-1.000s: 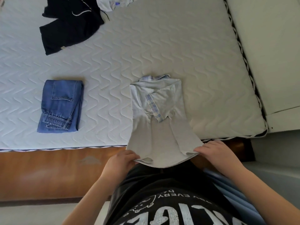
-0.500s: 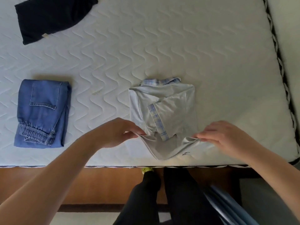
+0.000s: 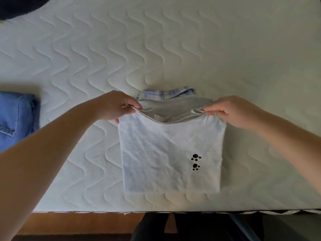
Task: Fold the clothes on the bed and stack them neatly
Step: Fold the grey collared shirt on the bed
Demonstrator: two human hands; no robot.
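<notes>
Hands each pinch a hem corner of the shirt, carrying it toward the collar beyond them to halve it.

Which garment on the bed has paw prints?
The white shirt held by both hands; the folded jeans at left and the dark garment top-left show none.

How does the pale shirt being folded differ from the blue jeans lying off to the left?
The pale shirt is light, thin fabric with black paw prints; the blue jeans are heavy denim. The left hand and right hand pinch the shirt's edge; nothing touches the jeans. Both lie on the bed.
</notes>
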